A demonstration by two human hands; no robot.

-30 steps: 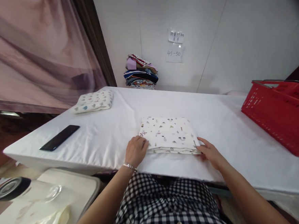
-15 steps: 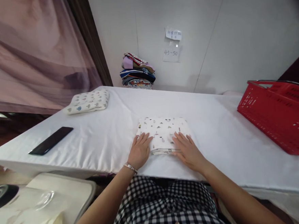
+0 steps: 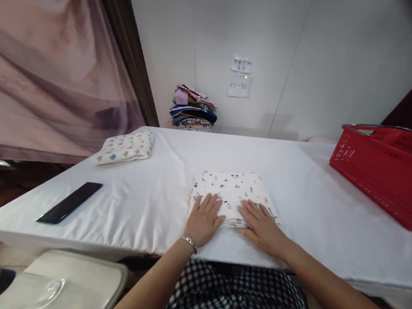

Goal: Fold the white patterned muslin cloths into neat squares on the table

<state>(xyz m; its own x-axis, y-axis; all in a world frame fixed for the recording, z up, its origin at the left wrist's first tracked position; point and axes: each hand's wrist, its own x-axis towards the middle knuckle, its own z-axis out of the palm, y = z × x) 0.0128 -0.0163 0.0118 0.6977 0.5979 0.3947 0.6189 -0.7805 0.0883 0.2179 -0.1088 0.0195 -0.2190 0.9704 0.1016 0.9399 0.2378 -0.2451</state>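
Pressing flat appears to be the step being carried out; the left hand [image 3: 203, 222] is being rested, fingers slightly apart, on the near left part of a folded, printed white cloth [image 3: 232, 191]; the right hand [image 3: 262, 227] is being rested on its near right part, fingers closer together; nothing is being clamped. The cloth is being supported near the front edge of the white-covered table [image 3: 308, 204]; its long axis appears to be running side to side, its layered edge being turned nearward; any lifting would be calling for those layers being kept aligned. Farther off, a black phone-like slab [image 3: 70, 203] is lying at left and a red plastic basket [image 3: 384, 175] is standing at right; beyond, a second folded cloth [image 3: 126, 147] is lying near the far left corner; farthest, a stack of folded fabrics [image 3: 193, 109] is being partly hidden by the table.
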